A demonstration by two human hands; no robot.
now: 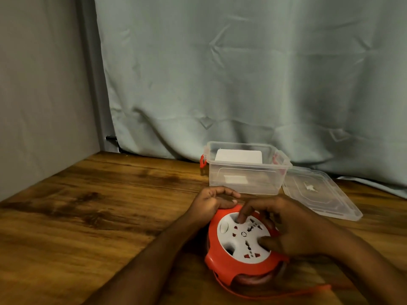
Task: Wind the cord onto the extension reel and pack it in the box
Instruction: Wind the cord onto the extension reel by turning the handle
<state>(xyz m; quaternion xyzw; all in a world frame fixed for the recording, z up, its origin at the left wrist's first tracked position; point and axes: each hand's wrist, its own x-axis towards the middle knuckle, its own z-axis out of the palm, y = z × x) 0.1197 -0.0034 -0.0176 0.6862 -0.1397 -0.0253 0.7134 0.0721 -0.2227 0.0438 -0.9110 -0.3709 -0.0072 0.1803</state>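
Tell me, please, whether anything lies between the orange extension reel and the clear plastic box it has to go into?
Nothing visible blocks the way. The orange extension reel with the white socket face sits just in front of the clear plastic box, whose lid lies off to the right. A white object already sits inside the box, at the back.

**Colours and patterns noted**

Extension reel [231, 258]: orange-red housing, white socket face with red-marked slots. Cord [275, 293]: orange-red. Box [244, 179]: clear, red latches. Lid [319, 194]: clear. Table [99, 205]: brown wood grain, dark streaks. Curtain [242, 73]: pale grey-green.
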